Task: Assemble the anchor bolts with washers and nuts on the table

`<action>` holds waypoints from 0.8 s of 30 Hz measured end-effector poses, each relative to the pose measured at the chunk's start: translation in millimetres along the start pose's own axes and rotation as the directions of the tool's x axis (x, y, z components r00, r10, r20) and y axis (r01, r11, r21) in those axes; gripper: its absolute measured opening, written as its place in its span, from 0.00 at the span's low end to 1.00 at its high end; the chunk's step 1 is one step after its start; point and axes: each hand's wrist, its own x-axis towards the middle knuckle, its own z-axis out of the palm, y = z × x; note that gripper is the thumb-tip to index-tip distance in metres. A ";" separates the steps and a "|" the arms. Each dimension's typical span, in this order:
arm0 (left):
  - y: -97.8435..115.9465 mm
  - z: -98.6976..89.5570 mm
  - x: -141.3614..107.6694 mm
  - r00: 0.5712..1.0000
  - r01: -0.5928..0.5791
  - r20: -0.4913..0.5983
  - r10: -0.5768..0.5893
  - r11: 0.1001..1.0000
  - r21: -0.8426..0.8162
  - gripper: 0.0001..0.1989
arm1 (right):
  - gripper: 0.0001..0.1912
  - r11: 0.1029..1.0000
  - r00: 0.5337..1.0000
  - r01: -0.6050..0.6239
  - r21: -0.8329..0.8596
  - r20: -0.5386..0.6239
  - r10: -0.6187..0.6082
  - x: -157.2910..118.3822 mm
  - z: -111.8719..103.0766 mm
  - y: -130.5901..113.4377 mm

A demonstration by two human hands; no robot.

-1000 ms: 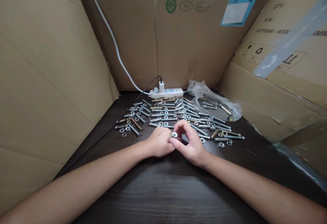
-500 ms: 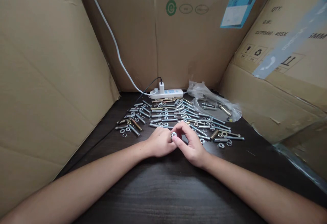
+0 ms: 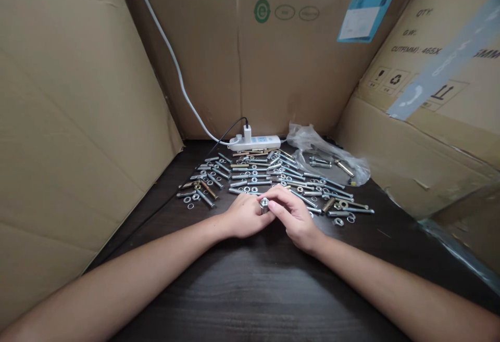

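Note:
My left hand [image 3: 247, 216] is closed around a silver expansion bolt [image 3: 264, 208], held roughly upright above the dark table. Its nut end faces up toward me, and most of its length is hidden in the fingers. From the right, my right hand [image 3: 296, 217] reaches over, with thumb and forefinger bent against the nut at the top. The two hands touch at the fingertips. Just beyond them lie rows of silver and brass-coloured bolts [image 3: 250, 183], with sleeves, nuts and washers between. A loose nut [image 3: 338, 222] lies right of my right hand.
A white power strip [image 3: 255, 142] with a plugged-in charger stands at the back. A clear plastic bag [image 3: 332, 157] holds a few bolts at back right. Cardboard walls [image 3: 203, 61] enclose three sides. A black cable [image 3: 156, 209] runs along the left of the table [image 3: 250, 290].
My right thumb and forefinger have shifted slightly on the nut, the forefinger lying flatter. More of the metal below the nut shows now. The parts on the table have not moved.

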 end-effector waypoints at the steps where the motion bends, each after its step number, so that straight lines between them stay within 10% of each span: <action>1: -0.1 -0.1 0.0 1.000 0.004 0.011 -0.004 1.000 -0.001 0.20 | 0.09 1.000 1.000 -0.005 0.001 -0.002 0.005 0.0 0.1 0.4; 24: -5.4 -0.4 5.4 0.988 0.141 0.088 -0.125 0.966 -0.214 0.21 | 0.08 0.988 0.985 -0.063 -0.144 -0.170 0.038 3.5 -2.5 0.2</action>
